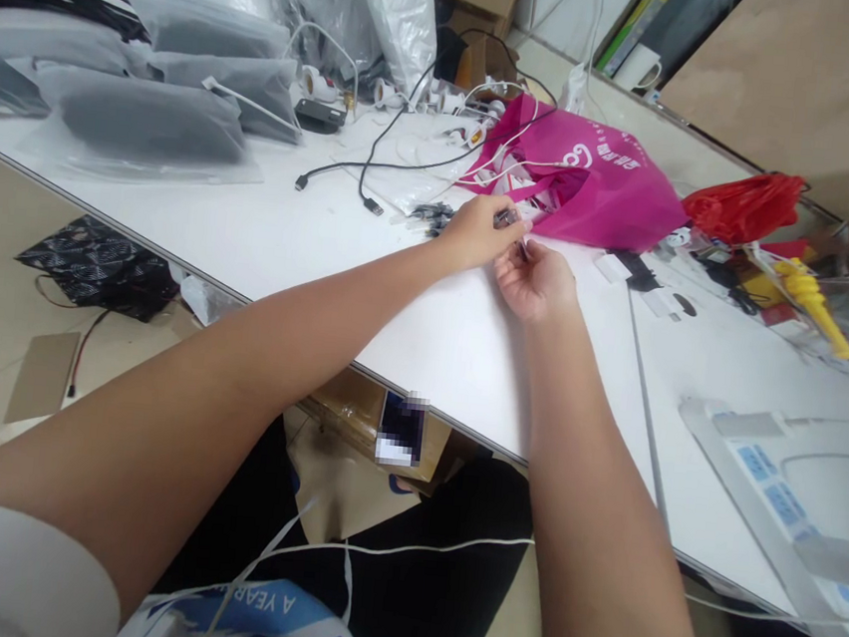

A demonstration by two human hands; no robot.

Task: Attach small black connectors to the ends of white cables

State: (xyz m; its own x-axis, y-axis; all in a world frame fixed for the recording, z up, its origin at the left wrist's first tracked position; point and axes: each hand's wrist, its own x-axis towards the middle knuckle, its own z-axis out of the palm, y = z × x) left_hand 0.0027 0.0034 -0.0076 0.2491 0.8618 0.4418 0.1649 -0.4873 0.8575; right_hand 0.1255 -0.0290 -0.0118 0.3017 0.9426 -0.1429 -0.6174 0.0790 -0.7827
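view: head camera, looking forward and down
faces: white table (pixel 424 319), mid-frame
nearness: both forearms fill the lower frame

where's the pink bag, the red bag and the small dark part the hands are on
pink bag (pixel 602 190), head view, on its side panel right of the printed logo
red bag (pixel 743 204), head view, on its crumpled middle
small dark part (pixel 507 218), head view, on the bit showing at the left hand's fingertips

I see a small dark part (pixel 507 218), too tiny to make out in detail, pinched at the fingertips just above the white bench (pixel 312 238), right beside the magenta bag (pixel 594 190).
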